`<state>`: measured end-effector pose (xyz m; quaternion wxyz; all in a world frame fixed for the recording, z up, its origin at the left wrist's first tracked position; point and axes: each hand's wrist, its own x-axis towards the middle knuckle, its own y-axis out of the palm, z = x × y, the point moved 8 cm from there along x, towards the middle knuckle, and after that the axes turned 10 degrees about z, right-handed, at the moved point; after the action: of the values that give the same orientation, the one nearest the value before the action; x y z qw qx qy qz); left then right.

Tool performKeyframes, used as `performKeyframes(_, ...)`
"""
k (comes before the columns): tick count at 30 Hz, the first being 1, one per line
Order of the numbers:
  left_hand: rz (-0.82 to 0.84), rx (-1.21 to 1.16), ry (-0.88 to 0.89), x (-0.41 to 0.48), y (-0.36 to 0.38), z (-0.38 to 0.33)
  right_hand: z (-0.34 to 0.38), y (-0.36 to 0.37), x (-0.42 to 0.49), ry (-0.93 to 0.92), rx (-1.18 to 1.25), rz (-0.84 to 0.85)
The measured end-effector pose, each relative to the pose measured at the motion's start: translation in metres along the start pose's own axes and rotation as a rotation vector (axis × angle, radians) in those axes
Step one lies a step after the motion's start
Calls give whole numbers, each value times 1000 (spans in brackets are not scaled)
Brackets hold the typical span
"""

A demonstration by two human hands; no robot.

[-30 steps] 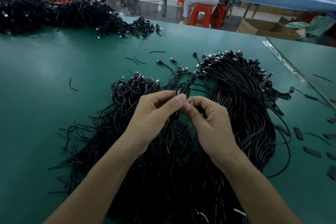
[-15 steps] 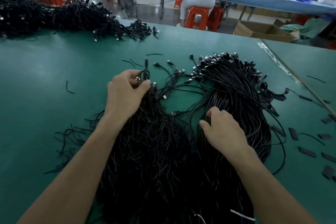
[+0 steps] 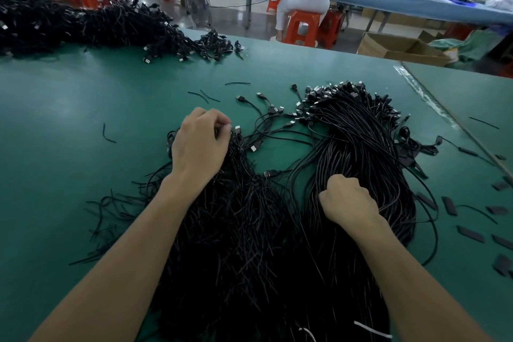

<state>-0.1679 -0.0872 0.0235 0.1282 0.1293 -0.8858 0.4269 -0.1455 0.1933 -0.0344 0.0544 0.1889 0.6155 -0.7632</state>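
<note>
The left hand pinches its curled fingertips on plug ends at the far tip of a loose heap of thin black cables, which runs back under its wrist. To its right, the right hand fists around strands of a glossy black plug-tipped cable bundle lying on the green table.

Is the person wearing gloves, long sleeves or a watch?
No. The left hand and right hand are bare, with no gloves or rings showing. Both forearms are bare too: no sleeves, watch or bracelet in view.
</note>
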Motion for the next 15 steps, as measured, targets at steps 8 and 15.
performKeyframes(8,253,-202,243,-20,27,-46,4,-18,7,-151,1212,65)
performKeyframes(15,551,-174,250,-31,64,-55,38,-46,-35,-430,667,-321)
